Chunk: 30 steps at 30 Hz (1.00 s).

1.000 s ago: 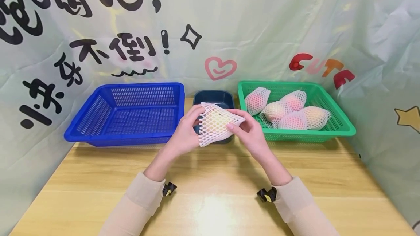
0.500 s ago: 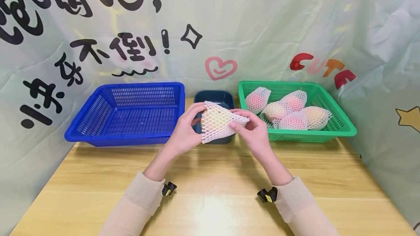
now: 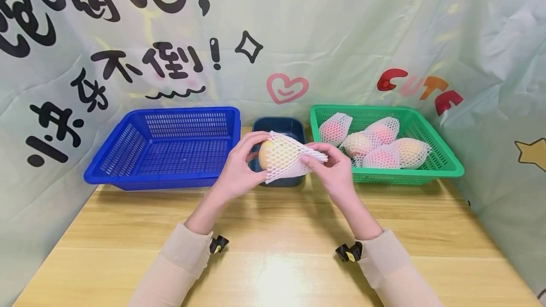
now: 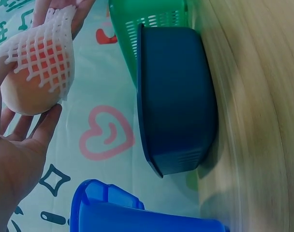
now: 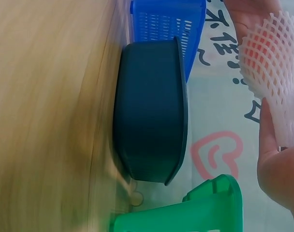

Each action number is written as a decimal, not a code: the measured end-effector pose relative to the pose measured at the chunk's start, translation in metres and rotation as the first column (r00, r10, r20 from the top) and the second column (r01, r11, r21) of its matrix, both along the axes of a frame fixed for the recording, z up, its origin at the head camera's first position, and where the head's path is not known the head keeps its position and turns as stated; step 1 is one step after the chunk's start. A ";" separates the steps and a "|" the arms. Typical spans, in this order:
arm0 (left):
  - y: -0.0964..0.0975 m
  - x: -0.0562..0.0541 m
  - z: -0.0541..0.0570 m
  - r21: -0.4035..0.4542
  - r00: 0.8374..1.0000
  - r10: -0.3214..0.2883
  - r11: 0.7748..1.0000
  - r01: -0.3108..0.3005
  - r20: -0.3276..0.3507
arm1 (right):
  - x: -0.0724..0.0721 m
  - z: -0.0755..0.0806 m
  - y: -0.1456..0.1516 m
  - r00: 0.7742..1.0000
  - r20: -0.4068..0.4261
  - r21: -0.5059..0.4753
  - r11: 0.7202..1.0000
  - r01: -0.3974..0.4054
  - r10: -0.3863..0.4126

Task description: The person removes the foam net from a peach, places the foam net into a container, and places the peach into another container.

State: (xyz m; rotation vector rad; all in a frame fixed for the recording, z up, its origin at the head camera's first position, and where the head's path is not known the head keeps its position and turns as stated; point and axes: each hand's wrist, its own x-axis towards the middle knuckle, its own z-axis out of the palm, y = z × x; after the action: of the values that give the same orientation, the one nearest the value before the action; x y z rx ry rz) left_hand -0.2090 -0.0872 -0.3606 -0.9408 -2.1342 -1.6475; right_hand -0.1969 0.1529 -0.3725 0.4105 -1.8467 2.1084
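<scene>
Between the two hands, above the dark container, is a round yellow-and-red fruit [image 3: 265,156] partly covered by a white foam net sleeve [image 3: 289,158]. My left hand [image 3: 240,168] grips the fruit from the left, thumb below and fingers above. My right hand [image 3: 337,174] pinches the gathered right end of the net. In the left wrist view the smooth bare end of the fruit [image 4: 31,96] sticks out of the net. From the right wrist the netting [image 5: 270,58] hides most of the fruit.
A blue perforated basket [image 3: 159,181] with nothing in it stands at the left. A small dark blue container [image 3: 281,121] sits in the middle. The green basket [image 3: 443,160] at the right holds several netted fruits [image 3: 334,129]. A printed cloth hangs behind the wooden table [image 3: 273,231].
My right hand has moved slightly right, drawing the net with it. The fruit's left end, covered by the net a second ago, is now bare. My left hand stays nearly in place.
</scene>
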 end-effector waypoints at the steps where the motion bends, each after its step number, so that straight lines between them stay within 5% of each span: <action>1: 0.000 0.000 0.000 0.000 1.000 0.000 1.000 0.000 0.000 | 0.000 0.000 0.000 1.000 0.003 0.000 1.000 0.003 -0.003; 30: -0.009 -0.005 0.003 0.049 0.998 0.058 0.997 -0.057 -0.028 | -0.003 0.004 0.011 0.996 0.058 -0.028 0.997 0.065 -0.064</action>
State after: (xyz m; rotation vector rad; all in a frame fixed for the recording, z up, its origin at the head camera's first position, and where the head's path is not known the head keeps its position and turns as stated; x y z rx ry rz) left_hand -0.2136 -0.0958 -0.3576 -0.8757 -2.0735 -1.6401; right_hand -0.2001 0.1641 -0.3683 0.2826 -1.8314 2.1225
